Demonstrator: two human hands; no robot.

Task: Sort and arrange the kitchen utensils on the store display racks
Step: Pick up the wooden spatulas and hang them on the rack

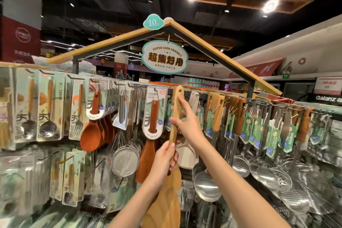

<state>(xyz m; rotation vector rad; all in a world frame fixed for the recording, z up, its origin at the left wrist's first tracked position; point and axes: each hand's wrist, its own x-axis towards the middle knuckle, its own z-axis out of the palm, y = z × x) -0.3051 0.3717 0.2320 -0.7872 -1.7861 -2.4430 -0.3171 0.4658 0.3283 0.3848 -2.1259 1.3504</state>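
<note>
A light wooden spatula stands upright in front of the display rack, its handle hole up at the top rail. My left hand grips the lower part of its handle, just above the wide blade. My right hand pinches the handle higher up, index finger stretched toward the hole. Whether the hole sits on a hook is hidden.
Carded spoons and forks hang at the left, reddish wooden spoons and a carded wooden spatula beside my hands. Strainers, steel ladles and skimmers hang to the right. A sign hangs overhead.
</note>
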